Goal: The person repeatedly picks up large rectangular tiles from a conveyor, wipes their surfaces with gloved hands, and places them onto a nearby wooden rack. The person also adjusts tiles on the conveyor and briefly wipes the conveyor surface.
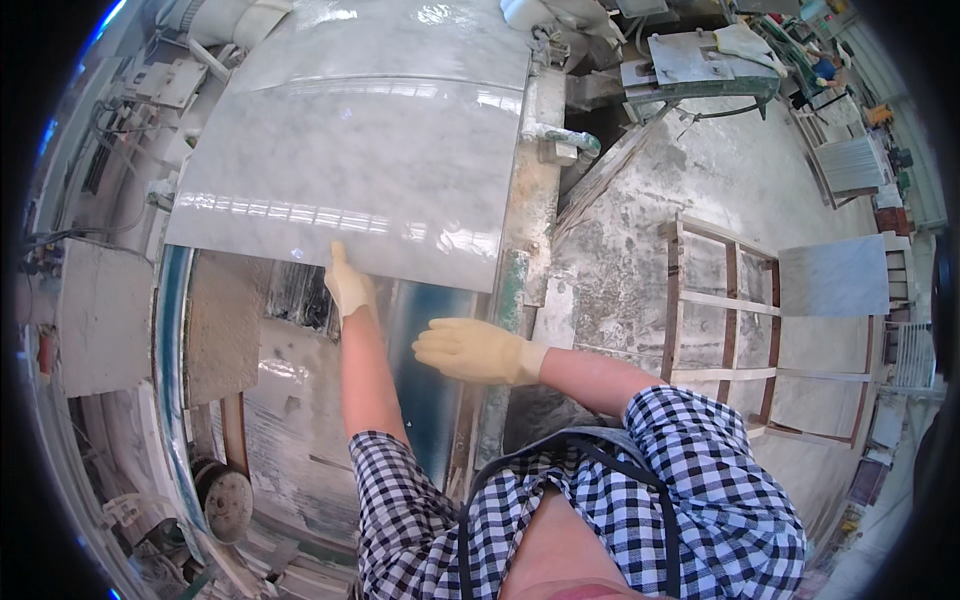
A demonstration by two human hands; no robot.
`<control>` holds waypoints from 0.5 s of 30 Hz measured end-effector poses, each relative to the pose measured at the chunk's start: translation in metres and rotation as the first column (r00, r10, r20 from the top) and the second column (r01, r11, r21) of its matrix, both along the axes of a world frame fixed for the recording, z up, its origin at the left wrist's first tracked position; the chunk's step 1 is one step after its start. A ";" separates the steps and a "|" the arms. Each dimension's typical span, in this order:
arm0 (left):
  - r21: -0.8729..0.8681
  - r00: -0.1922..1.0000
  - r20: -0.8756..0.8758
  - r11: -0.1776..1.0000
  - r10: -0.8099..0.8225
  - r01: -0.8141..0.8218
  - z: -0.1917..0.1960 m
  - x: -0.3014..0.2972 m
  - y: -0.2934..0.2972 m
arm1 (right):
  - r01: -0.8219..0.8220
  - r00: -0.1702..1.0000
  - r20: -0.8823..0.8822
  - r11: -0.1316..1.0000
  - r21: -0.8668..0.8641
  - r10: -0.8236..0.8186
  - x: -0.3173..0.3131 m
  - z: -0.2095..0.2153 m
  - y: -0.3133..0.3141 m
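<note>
One shiny grey slab is seen ahead of both hands, widest sideways; its near edge is touched by the left hand, grip can't be told, while the right hand, fingers straight, is held apart

A slatted frame sits at right — a round wheel, lower left.

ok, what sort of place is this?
Probably a stone or tile workshop: a glossy grey marbled slab lies over a blue belt-like strip, and the surrounding floor is smeared with whitish residue.
</note>
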State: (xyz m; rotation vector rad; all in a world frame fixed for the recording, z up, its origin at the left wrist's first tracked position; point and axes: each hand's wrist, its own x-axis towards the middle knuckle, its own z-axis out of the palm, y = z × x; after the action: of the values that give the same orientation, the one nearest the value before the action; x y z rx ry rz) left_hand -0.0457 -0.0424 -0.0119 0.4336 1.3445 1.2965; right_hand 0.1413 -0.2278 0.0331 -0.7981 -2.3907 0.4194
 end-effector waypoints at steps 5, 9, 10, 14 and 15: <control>-0.049 1.000 0.010 0.999 0.011 -0.011 0.013 0.004 -0.002 | -0.033 0.998 0.060 0.999 -0.031 0.035 0.000 0.002 -0.001; 0.121 0.994 0.108 0.993 -0.001 -0.012 0.024 0.022 -0.019 | -0.039 0.996 0.077 0.998 -0.041 0.042 0.002 0.008 -0.002; 0.066 0.994 -0.058 0.994 0.094 -0.090 0.027 0.028 -0.020 | -0.052 0.998 0.043 0.998 -0.032 0.053 0.000 0.011 -0.001; 0.109 0.945 -0.256 0.978 0.203 -0.181 0.028 0.035 -0.021 | -0.092 0.992 0.086 0.996 -0.013 0.093 -0.003 0.026 0.004; 0.099 0.930 -0.313 0.980 0.194 -0.171 0.027 0.032 -0.019 | -0.090 0.993 0.076 0.996 0.014 0.089 -0.003 0.029 0.005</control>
State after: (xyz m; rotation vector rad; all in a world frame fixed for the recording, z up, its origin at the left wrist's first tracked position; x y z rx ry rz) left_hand -0.0135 -0.0618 0.0154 0.6000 1.6463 1.4754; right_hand 0.1379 -0.2233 0.0622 -0.7131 -2.5040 0.4106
